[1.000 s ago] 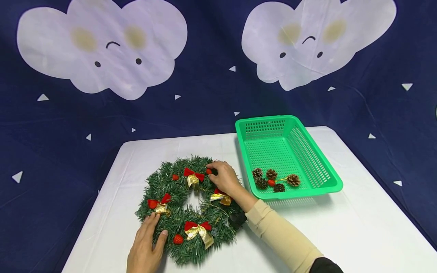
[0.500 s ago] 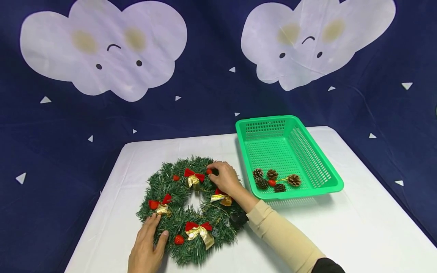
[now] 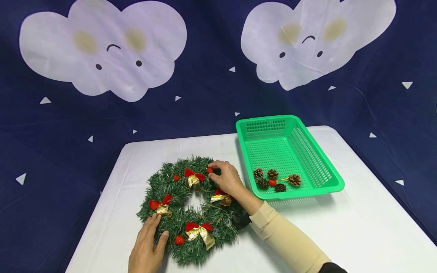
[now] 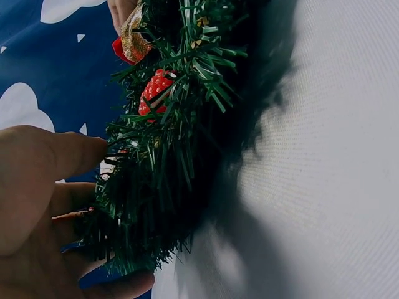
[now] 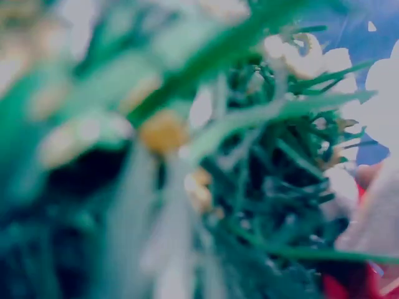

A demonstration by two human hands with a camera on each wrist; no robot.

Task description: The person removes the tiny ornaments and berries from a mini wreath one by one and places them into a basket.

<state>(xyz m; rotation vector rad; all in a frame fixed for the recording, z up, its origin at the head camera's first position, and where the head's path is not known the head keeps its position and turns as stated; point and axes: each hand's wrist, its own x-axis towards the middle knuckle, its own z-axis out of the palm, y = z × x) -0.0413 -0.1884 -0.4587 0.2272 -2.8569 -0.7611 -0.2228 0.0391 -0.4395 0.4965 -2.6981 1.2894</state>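
Note:
A green tinsel wreath (image 3: pixel 170 227) lies on the white table, dressed with several red-and-gold bows and red strawberry ornaments. At its far right part, my right hand (image 3: pixel 228 178) pinches a red strawberry (image 3: pixel 209 170) between thumb and fingertips, beside the top bow (image 3: pixel 194 176). My left hand (image 3: pixel 147 242) rests on the wreath's lower left edge with fingers extended. In the left wrist view, the left thumb (image 4: pixel 75 152) touches the tinsel near another strawberry (image 4: pixel 156 93). Blurred tinsel (image 5: pixel 274 168) fills most of the right wrist view, hiding the right hand's grip there.
A green plastic basket (image 3: pixel 332 185) stands at the right of the wreath. Inside its near end lie several pine cones (image 3: pixel 294 180) and a red strawberry (image 3: pixel 272 182). Something black (image 3: pixel 241 220) sits under the right wrist. A dark blue cloth with clouds (image 3: pixel 211 76) hangs behind the table.
My right wrist and forearm have shifted slightly to the right, while the fingers stay on the same strawberry. My left hand keeps its place on the wreath.

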